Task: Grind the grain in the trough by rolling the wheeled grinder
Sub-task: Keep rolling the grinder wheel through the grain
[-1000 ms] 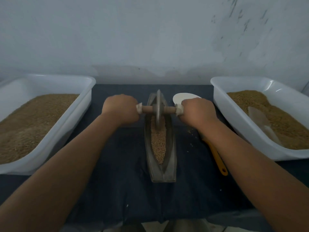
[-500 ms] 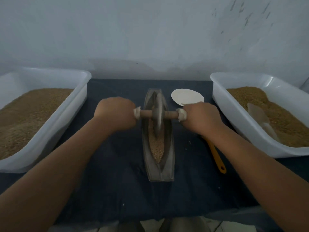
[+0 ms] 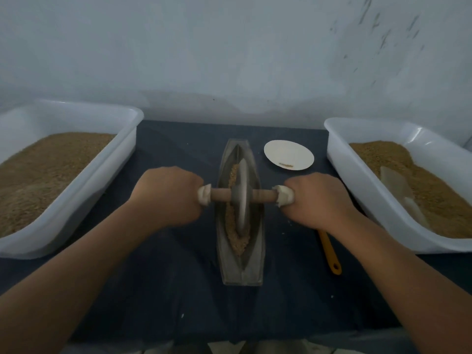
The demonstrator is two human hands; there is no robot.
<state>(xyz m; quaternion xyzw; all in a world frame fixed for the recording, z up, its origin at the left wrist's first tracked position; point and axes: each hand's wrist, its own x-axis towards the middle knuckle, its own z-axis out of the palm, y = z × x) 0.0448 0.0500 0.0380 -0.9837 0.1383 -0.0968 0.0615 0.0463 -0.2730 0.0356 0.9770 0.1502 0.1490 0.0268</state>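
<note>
Near end of the trough (image 3: pixel 242 270): grain (image 3: pixel 238 242) heaped up and coarse-looking, so plenty of grinding left, I'd say. At mid-trough the wheeled grinder (image 3: pixel 241 198) stands in the groove, left hand (image 3: pixel 168 198) and right hand (image 3: pixel 319 200) fisted round its axle ends. More grain lies beyond it.

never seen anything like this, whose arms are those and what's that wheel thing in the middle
No machine here: the picture comes from a camera worn on a person's head, looking down at their own bare arms. The left hand and right hand each grip an end of the wooden axle of a grey metal wheeled grinder, whose disc stands in a narrow boat-shaped metal trough holding brown grain. Everything sits on a dark blue cloth. A white plastic tub on the left and a matching tub on the right both hold more grain. A small round white plate and an orange tool handle lie right of the trough.
</note>
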